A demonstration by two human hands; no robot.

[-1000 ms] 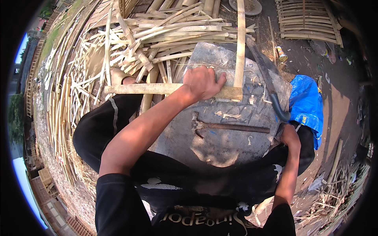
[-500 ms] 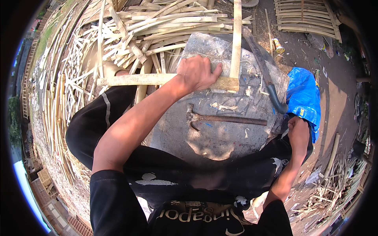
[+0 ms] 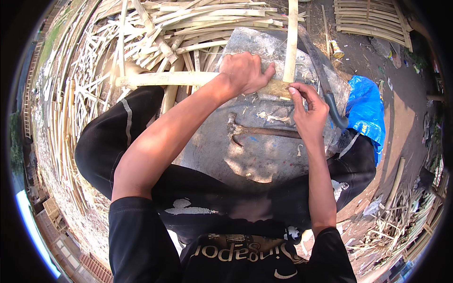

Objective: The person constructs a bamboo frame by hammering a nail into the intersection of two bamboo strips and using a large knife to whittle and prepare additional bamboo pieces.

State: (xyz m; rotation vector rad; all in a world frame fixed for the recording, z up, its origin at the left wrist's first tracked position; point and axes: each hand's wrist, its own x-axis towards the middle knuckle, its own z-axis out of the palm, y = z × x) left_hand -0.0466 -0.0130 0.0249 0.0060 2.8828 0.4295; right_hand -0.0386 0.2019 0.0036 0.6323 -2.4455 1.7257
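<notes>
A hammer [image 3: 264, 131] is seen lying on the grey stone slab [image 3: 245, 155], nearest of all, just left of the right hand [image 3: 309, 113]. The right hand's fingertips [image 3: 293, 92] are pinched at the joint where the horizontal bamboo strip [image 3: 188, 79] is crossed by the upright bamboo strip [image 3: 291, 42]. The horizontal strip is pressed down by the left hand [image 3: 245, 73], fingers curled together over it. A long knife [image 3: 325, 80] is laid to the right, with a blue tarp [image 3: 365, 111] beside it. Split bamboo [image 3: 155, 28] is piled farther off.
</notes>
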